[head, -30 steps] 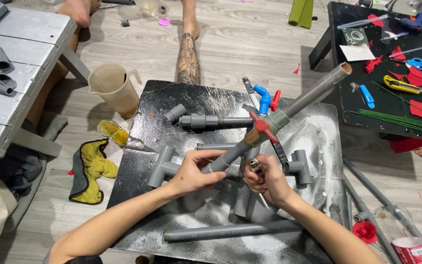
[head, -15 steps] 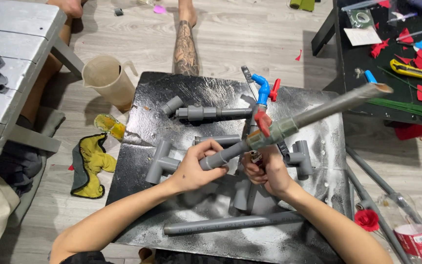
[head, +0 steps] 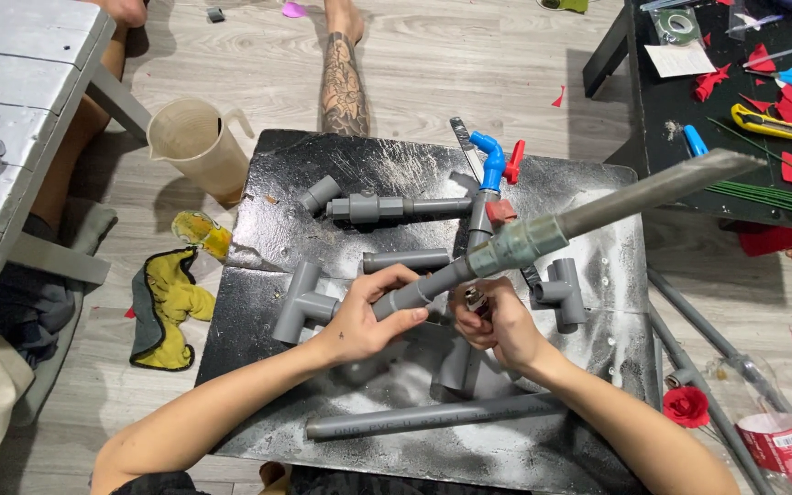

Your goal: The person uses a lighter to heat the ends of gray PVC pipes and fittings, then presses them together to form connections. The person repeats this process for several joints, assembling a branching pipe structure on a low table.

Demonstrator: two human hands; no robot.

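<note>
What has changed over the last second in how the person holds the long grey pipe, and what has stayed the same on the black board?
The long grey pipe has swung down: its far end, raised steeply before, now points more to the right and lies flatter. The left hand still grips its lower end, and the right hand stays beside the joint, holding a small object. The loose fittings and the pipe length on the black board have not moved.

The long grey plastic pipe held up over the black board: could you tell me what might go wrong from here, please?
1. The long grey plastic pipe juts far past the left hand; its free end may swing over the black side table.
2. The right hand holds a small lighter-like thing near its fingers; heat there could burn them.
</note>
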